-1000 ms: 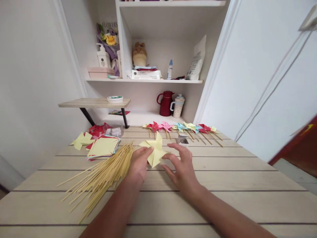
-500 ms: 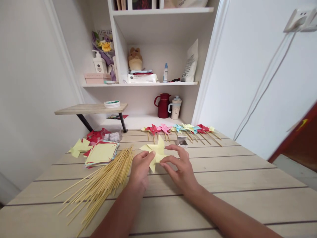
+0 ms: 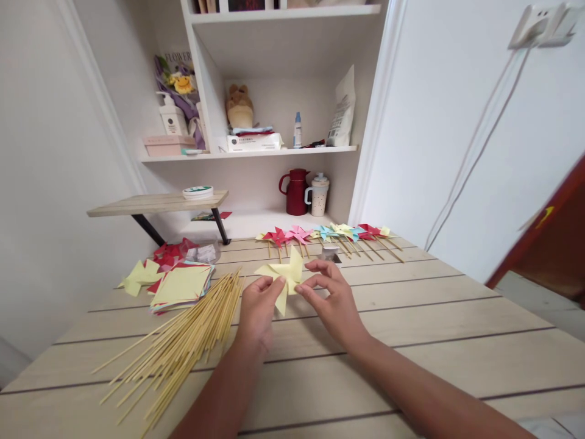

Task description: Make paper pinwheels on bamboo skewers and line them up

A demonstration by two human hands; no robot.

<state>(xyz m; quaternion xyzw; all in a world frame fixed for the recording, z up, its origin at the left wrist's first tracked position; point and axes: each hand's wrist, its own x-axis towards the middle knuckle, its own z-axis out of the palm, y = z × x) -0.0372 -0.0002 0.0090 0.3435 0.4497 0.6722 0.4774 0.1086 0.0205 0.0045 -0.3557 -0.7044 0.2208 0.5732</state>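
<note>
A yellow paper pinwheel (image 3: 286,275) is held just above the wooden table (image 3: 411,329), between both hands. My left hand (image 3: 257,312) pinches its left side from below. My right hand (image 3: 331,302) grips its right edge with thumb and forefinger. Just left of my left hand lies a loose bundle of several bamboo sticks (image 3: 183,341). A stack of square coloured papers (image 3: 180,285), yellow on top, sits further left.
A row of finished pinwheels on sticks (image 3: 326,235) lies at the table's far edge, a small clear container (image 3: 329,253) in front of it. Folded red and yellow pieces (image 3: 155,259) sit far left. Shelves behind hold a red jug (image 3: 296,191), a mug and bottles.
Both hands have closed in on the yellow pinwheel and lifted it slightly; the right hand went from open beside it to gripping its edge. The view has shifted a little to the right.
</note>
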